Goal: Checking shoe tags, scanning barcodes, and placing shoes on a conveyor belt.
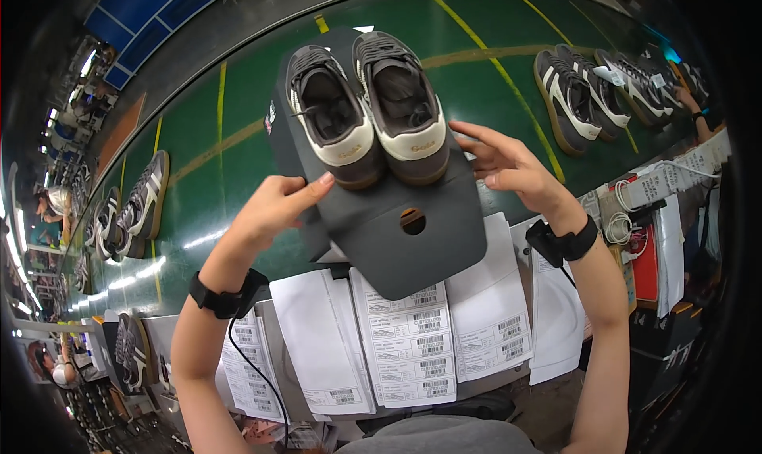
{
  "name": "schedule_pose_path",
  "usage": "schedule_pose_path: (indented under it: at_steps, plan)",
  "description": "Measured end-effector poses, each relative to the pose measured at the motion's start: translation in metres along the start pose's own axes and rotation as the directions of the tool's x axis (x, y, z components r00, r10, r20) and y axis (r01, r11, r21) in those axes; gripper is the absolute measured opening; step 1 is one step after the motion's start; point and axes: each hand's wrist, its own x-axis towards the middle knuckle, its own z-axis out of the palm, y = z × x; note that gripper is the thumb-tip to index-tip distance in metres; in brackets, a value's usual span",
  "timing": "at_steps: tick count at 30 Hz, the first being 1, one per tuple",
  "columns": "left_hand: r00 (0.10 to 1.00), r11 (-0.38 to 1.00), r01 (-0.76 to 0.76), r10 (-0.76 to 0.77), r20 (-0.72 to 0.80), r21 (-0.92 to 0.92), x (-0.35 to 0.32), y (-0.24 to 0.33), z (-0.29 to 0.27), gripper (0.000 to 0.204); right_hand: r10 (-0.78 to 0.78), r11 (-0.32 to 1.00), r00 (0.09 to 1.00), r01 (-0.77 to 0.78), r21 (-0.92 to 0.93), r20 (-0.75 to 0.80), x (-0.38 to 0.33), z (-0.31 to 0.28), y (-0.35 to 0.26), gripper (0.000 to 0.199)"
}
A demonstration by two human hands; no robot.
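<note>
A pair of grey sneakers with white stripes, white heel patches and gum soles stands side by side, heels toward me. They rest on a dark grey shoe box, whose flap with a round hole hangs toward me. At the box's left side is my left hand, its thumb stretched out by the left shoe's heel and its other fingers partly hidden. My right hand is open beside the right shoe and the box edge, fingers spread. Both wrists wear black bands.
Stacks of white label sheets lie along the near edge. Green conveyor belt carries more sneakers at left and right. Coiled white cable lies at right, near another person's hand.
</note>
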Motion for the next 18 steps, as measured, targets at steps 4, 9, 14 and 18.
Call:
schedule_pose_path:
  at_steps: [4,9,14,18]
  plan:
    - [0.987,0.985,-0.158,0.155,-0.042,-0.067,-0.016,0.039,-0.026,0.058,0.105,0.993,0.994,-0.107,0.054,0.035,-0.005,0.035,-0.015,0.105]
    - [0.941,0.953,-0.24,0.274,-0.198,0.183,-0.003,0.051,-0.012,0.05,-0.163,0.795,0.986,0.14,-0.591,0.013,-0.017,0.048,0.009,0.107]
    - [0.766,0.808,-0.166,0.466,-0.442,0.565,0.019,-0.053,-0.047,0.066,-0.466,0.38,0.884,0.164,-0.91,-0.035,-0.003,0.072,0.029,0.132]
    - [0.972,0.989,-0.04,0.006,-0.236,-0.14,0.028,-0.041,-0.009,0.078,-0.478,0.547,0.879,0.297,-0.783,-0.001,0.029,0.067,0.048,0.145]
